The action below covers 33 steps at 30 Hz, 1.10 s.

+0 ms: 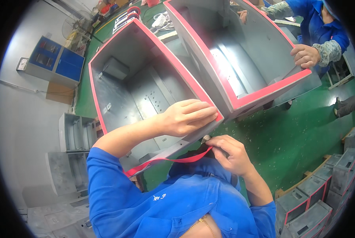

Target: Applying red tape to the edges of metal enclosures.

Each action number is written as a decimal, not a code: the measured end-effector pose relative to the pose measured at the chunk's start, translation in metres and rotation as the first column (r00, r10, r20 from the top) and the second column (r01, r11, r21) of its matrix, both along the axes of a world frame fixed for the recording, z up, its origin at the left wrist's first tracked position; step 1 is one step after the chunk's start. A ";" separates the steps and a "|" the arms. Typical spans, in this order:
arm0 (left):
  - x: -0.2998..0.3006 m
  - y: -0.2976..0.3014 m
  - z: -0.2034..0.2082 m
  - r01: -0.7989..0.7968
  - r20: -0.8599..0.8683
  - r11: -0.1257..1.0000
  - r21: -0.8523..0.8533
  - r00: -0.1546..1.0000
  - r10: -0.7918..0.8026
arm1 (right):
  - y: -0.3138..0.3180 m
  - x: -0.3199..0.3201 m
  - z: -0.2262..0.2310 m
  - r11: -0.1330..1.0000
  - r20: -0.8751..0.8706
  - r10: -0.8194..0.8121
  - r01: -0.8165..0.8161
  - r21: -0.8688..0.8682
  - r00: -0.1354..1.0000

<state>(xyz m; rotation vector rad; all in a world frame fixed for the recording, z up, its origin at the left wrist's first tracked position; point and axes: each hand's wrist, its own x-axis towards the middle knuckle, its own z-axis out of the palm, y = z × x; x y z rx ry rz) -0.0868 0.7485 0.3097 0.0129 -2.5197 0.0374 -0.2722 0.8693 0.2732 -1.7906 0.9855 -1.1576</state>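
In front of me lies an open grey metal cabinet (145,97) with red adhesive tape along its rim. My left hand (189,118) reaches across its near side, fingers together and curled over the right near corner of the rim. A loose red tape strip (177,160) runs from the left near corner to my right hand (231,154), sagging a little in front of the cabinet's bare near edge. Thumb and fingers of that hand pinch the strip's end, just below and right of my left hand. A small pale round item (206,138) shows beside its fingertips; I cannot tell what it is.
A second red-rimmed cabinet (241,101) stands close on the right, a co-worker's hand (305,55) on its far edge. Finished-looking grey boxes (304,206) are stacked at lower right. Grey metal shells (72,133) and a blue-doored cupboard (54,59) line the left wall.
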 end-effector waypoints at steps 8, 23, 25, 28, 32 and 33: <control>-0.001 0.005 -0.002 -0.099 0.148 0.994 0.045 0.985 0.091 | 0.006 0.001 -0.002 1.000 -0.012 -0.026 0.025 -0.017 1.000; -0.004 -0.006 0.003 0.066 0.308 0.993 0.096 0.947 -0.093 | 0.014 0.000 -0.007 0.999 -0.043 -0.034 0.034 0.001 0.999; -0.004 -0.001 -0.010 -0.020 0.181 0.985 0.170 0.983 -0.011 | 0.015 -0.002 -0.011 1.000 -0.040 -0.017 0.017 0.003 0.999; 0.001 0.003 -0.003 -0.114 0.259 0.990 0.089 0.962 0.087 | 0.019 -0.002 -0.011 0.999 -0.038 -0.035 0.035 0.001 0.999; 0.005 0.002 -0.003 -0.107 0.309 0.987 0.119 0.949 0.065 | 0.017 -0.001 -0.006 0.999 -0.041 -0.005 0.003 -0.052 0.999; 0.004 0.000 0.000 -0.094 0.326 0.986 0.136 0.944 0.045 | 0.017 -0.001 -0.006 0.998 -0.044 0.000 -0.002 -0.056 0.999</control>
